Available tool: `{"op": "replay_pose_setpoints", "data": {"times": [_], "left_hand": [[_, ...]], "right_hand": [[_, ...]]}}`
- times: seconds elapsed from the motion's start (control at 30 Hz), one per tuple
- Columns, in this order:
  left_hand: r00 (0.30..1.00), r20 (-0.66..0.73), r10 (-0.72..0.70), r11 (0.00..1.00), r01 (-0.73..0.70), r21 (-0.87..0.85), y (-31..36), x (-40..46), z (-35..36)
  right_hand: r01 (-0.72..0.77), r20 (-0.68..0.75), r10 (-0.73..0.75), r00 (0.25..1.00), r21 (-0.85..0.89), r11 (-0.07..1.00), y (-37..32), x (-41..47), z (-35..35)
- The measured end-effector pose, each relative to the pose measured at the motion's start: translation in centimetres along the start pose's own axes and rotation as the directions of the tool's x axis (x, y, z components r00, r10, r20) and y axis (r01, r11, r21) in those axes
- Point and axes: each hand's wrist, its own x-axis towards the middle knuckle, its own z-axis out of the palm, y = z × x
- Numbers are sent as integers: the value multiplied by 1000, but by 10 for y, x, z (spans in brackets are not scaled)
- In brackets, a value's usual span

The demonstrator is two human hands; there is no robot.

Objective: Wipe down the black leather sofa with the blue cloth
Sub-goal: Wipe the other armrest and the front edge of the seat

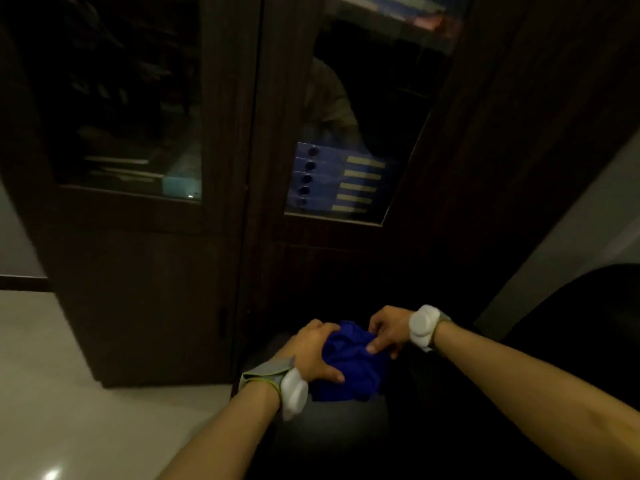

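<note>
Cloth fills the space between our two hands: the blue cloth (pixel 349 362) is bunched into a crumpled wad low in the view, lying over the dark top of the black leather sofa (pixel 346 431), which shows only dimly beneath and around it. Our left hand (pixel 313 355) clasps the near-left side of the cloth, fingers curled over the top of the wad and thumb laid along its lower edge, so that grip is closed on the cloth. Our right hand (pixel 388 332) holds the far-right side of the cloth, thumb pressed into the folds and fingers bent round the edge, so that grip too is closed on it. Each wrist carries a white device on a band, the left wrist device (pixel 293 393) just below the cloth and the right wrist device (pixel 423 325) just to the right of it. Beyond the cloth stands a dark wooden cabinet (pixel 228 168) with glass doors, and a row of blue binders (pixel 332 180) shows behind the glass above the cloth. Left of the cloth lies a pale tiled floor (pixel 69 393).
</note>
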Motion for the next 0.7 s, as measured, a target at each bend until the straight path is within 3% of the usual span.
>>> {"op": "replay_pose_setpoints", "data": {"times": [0.13, 0.23, 0.3, 0.37, 0.47, 0.57, 0.63, 0.7], "left_hand": [[995, -75, -59, 998, 61, 23, 27, -10, 29], [991, -99, -86, 986, 99, 135, 56, -10, 42], [981, -138, -137, 946, 171, 276, 69, -9, 49], [949, -202, -242, 852, 307, 424, 75, -11, 55], [902, -136, -410, 784, 425, 453, 66, -19, 56], [898, -91, -431, 774, 420, 474, 60, -24, 60], [898, -101, -428, 773, 422, 474, 60, -25, 63], [902, -104, -418, 779, 415, 471, 60, -27, 66]], "right_hand": [[62, 5, -63, 998, -295, 954, 32, -17, -20], [-8, -133, -81, 988, -564, 826, 49, -33, -32], [20, -256, -189, 948, -544, 839, 55, -39, -26], [149, -316, -323, 892, -469, 870, 59, -44, -5], [243, -198, -401, 894, -538, 808, 62, -37, 42], [225, -170, -417, 893, -634, 740, 83, -31, 75], [195, -238, -449, 861, -661, 725, 101, -31, 76], [93, -372, -399, 838, -623, 777, 123, -33, 70]]}}
